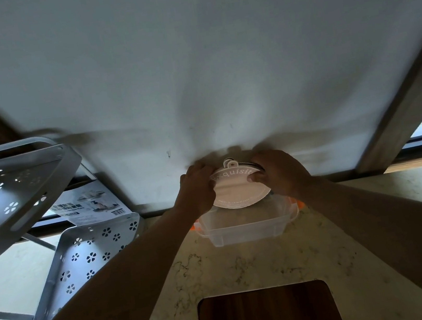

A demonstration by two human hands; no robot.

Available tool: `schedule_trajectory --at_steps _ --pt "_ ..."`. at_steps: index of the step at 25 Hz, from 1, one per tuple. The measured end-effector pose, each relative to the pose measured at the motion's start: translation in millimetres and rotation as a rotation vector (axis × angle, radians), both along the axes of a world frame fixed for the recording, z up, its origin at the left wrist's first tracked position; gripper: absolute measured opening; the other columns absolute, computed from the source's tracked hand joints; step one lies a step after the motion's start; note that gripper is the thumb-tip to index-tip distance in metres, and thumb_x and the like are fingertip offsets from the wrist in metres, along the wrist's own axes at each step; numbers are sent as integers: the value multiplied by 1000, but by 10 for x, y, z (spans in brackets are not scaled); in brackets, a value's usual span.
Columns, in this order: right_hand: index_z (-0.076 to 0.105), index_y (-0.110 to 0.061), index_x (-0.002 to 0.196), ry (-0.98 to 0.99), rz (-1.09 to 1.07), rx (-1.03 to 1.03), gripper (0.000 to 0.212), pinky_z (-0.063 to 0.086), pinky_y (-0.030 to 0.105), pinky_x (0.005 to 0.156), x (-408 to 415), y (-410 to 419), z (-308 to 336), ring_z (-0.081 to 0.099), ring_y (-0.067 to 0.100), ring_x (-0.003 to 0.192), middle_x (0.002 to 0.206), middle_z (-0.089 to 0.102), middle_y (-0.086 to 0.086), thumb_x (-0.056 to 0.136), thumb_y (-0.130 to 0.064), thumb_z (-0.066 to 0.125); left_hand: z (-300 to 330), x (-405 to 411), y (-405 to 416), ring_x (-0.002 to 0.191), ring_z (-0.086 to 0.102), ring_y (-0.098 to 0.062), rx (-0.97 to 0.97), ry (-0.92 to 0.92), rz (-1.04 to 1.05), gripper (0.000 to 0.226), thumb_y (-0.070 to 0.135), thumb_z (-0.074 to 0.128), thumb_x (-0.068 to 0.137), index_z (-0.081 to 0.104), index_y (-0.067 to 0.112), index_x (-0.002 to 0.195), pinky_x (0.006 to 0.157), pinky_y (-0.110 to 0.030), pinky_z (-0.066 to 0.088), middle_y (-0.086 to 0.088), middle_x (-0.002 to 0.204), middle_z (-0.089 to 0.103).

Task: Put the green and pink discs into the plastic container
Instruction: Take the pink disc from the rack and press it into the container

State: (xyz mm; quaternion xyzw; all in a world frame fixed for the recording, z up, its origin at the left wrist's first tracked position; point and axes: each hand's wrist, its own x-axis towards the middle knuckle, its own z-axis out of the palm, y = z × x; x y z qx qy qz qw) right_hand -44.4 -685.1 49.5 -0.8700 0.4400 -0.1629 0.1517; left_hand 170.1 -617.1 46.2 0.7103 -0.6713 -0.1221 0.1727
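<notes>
Both hands are gripping the pink disc point(238, 187) between them: the left hand point(198, 186) is clasping one edge, the right hand point(279, 173) the opposite edge. Just below the hands, the plastic container point(244, 227) is sitting on the counter point(247, 266).

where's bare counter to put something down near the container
Bare marble counter lies between the plastic container and the wooden board, and right of the container. Left is crowded by the perforated metal rack. Both hands hold the pink disc above.
</notes>
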Motion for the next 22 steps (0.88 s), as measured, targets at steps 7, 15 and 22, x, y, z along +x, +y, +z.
schedule_trajectory --at_steps 7,15,22 --pt "67 -16 100 106 -24 -58 29 36 36 78 26 -20 -7 59 29 102 100 69 7 85 -41 67 24 -38 -10 120 47 -30 35 -9 15 30 5 53 88 61 13 116 97 -44 36 -8 127 56" --pt "68 -11 104 88 -43 -140 30 46 41 90 48 0 -67 55 30 110 114 62 10 84 -32 70 -49 -15 -26 121 43 -33 -32 -57 -17 28 9 55 89 64 13 116 96 -45 40 -12 124 54" --pt "66 -10 104 57 -64 -160 27 46 39 86 75 -5 -35 56 30 111 116 61 8 83 -26 69 -38 -45 -10 116 48 -36 -67 -37 27 26 7 58 87 64 11 111 92 -45 45 -13 122 54"
